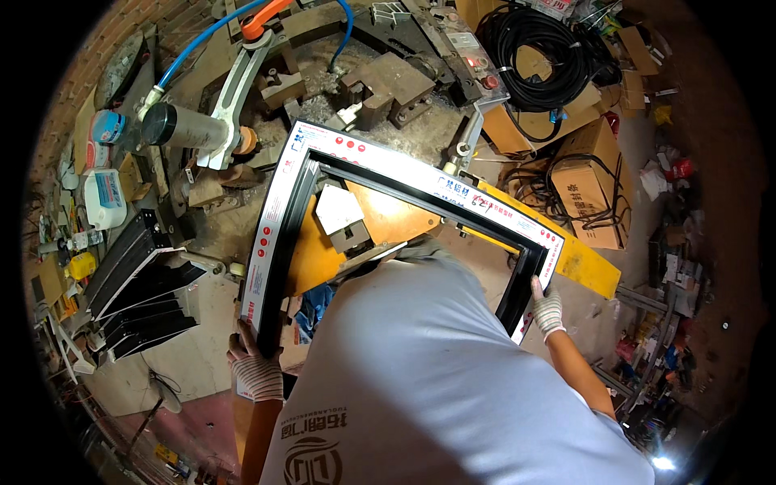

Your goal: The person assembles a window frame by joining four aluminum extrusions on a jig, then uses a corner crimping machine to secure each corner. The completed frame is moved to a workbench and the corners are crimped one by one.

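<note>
Two hands: the left hand (257,372) holds the left side of the frame (275,234); the right hand (548,312) holds its right side.
Frame: black inside, white film with red dots; between the hands, its near part behind the shirt (436,347).
Black profiles (133,279): stacked, left.
Yellow plate (594,271): right, beside the frame.
Cylinder (186,127): far left, blue hose (200,39) attached.
Carton (594,186): far right.
Cable coil (503,52): black, beyond the carton.

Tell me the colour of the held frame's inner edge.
The inner edge is black; it shows best in the head view.
</note>
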Demonstrator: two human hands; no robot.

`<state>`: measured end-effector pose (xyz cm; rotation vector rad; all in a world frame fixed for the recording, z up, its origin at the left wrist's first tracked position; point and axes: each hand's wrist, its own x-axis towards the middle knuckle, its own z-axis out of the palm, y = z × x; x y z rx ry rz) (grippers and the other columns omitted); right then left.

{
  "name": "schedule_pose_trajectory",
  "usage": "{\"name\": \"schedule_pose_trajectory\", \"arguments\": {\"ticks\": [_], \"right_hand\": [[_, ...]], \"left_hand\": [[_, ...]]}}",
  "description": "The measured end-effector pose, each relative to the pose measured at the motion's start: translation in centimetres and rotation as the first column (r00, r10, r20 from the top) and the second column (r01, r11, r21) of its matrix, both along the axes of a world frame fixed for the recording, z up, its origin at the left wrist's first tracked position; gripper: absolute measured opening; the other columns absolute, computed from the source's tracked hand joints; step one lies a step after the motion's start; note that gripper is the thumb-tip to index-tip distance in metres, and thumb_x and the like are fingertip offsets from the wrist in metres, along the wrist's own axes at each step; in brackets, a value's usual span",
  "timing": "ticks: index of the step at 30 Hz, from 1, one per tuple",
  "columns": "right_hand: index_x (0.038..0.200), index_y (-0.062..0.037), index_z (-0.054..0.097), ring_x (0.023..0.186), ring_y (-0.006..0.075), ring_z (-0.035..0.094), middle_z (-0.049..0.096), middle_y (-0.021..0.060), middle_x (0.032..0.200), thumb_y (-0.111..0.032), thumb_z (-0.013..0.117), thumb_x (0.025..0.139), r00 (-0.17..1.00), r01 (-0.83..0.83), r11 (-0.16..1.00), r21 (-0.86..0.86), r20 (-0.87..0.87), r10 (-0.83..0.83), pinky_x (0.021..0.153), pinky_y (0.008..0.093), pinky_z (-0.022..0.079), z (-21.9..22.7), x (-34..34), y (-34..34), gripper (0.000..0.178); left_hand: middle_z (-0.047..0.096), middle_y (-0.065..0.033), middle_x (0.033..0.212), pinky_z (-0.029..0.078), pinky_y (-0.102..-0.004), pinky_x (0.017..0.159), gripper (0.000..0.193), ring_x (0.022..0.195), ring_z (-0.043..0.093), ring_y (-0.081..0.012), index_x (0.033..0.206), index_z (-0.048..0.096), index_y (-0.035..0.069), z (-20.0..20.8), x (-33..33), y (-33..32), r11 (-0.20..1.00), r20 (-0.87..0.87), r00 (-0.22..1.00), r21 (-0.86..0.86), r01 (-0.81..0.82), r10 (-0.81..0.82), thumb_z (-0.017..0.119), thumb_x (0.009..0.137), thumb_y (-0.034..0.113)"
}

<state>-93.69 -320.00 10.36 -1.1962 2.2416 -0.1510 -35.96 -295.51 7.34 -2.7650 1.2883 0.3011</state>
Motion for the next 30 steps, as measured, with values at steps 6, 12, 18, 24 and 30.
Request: {"name": "schedule_pose_trajectory", "arguments": {"ticks": [6, 12, 18, 24, 30], "right_hand": [[0.135, 0.0035, 0.062, 0.106, 0.0269, 0.068, 0.073, 0.0195, 0.118, -0.057, 0.068, 0.097, 0.989, 0.018, 1.0, -0.016, 0.15, -0.015, 0.096, 0.0394, 0.052, -1.9, -2.4, 0.8, 0.072], [0.139, 0.0047, 0.058, 0.118, 0.0385, 0.068, 0.072, 0.0283, 0.122, -0.066, 0.059, 0.096, 0.945, -0.192, 0.833, 0.519, -0.13, 0.299, 0.105, 0.0453, 0.049, 2.2, -1.5, -3.5, 0.082], [0.118, -0.0016, 0.071, 0.084, 0.0392, 0.072, 0.074, 0.0187, 0.094, -0.04, 0.074, 0.094, 0.754, -0.656, 0.754, -0.02, -0.064, 0.654, 0.081, 0.0485, 0.057, 11.0, 14.6, -13.3, 0.046], [0.137, 0.0017, 0.054, 0.111, 0.0408, 0.067, 0.07, 0.0224, 0.113, -0.048, 0.086, 0.08, 0.291, -0.956, 0.291, -0.032, -0.19, 0.938, 0.1, 0.047, 0.053, 4.4, 32.9, -19.8, 0.083], [0.121, 0.0064, 0.061, 0.102, 0.0437, 0.071, 0.072, 0.0301, 0.105, -0.054, 0.079, 0.083, 0.256, -0.967, 0.257, 0.006, -0.06, 0.965, 0.09, 0.0474, 0.056, 1.0, 35.2, -23.1, 0.074]], "left_hand": [[0.045, -0.0234, 0.145, 0.044, -0.0593, 0.102, 0.13, 0.12, 0.051, -0.0464, 0.166, 0.024, 0.021, 0.7, -0.3, -0.7, 1.0, -0.044, 0.999, 0.026, -0.014, 0.015, 0.097, 0.059, 0.023], [0.045, -0.0227, 0.146, 0.042, -0.0591, 0.104, 0.117, 0.123, 0.05, -0.0446, 0.162, 0.031, 0.016, 1.1, -0.5, -0.9, 0.997, -0.022, 0.999, -0.07, 0.037, -0.038, 0.094, 0.065, 0.03], [0.046, -0.0209, 0.15, 0.039, -0.0565, 0.112, 0.099, 0.134, 0.046, -0.0443, 0.157, 0.037, 0.007, 2.4, -1.8, -13.9, 0.898, 0.098, 0.97, -0.365, 0.245, -0.224, 0.088, 0.076, 0.037], [0.063, -0.0223, 0.129, 0.051, -0.0428, 0.104, 0.087, 0.116, 0.064, -0.0346, 0.157, 0.038, 0.005, 4.4, -1.5, -28.2, 0.997, -0.297, 0.955, -0.078, -0.024, 0.0, 0.076, 0.09, 0.045], [0.074, -0.0222, 0.112, 0.058, -0.0439, 0.094, 0.064, 0.104, 0.073, -0.0362, 0.13, 0.056, 0.001, 5.1, 0.7, -30.3, 0.998, -0.466, 0.885, -0.058, -0.012, -0.016, 0.079, 0.088, 0.043]]}}
